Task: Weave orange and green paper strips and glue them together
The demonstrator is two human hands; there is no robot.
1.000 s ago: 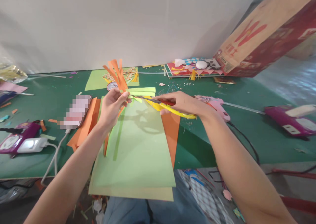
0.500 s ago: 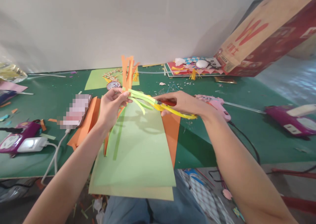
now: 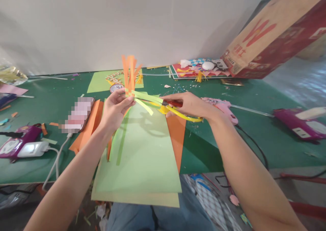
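Your left hand (image 3: 115, 106) pinches the orange strips (image 3: 130, 73) and green strips (image 3: 147, 96) just left of centre frame, so hold them steady while your right hand (image 3: 187, 104), gripping the scissors (image 3: 187, 117), works gently

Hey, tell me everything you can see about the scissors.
The scissors have yellow handles with red inner parts, and a dark, metal-looking part just ahead of them. The right hand grips the handles. They point toward the left hand, above the pale green sheet. Light green paper strips hide most of the blades, so I can't tell whether they are open or touching the strips.
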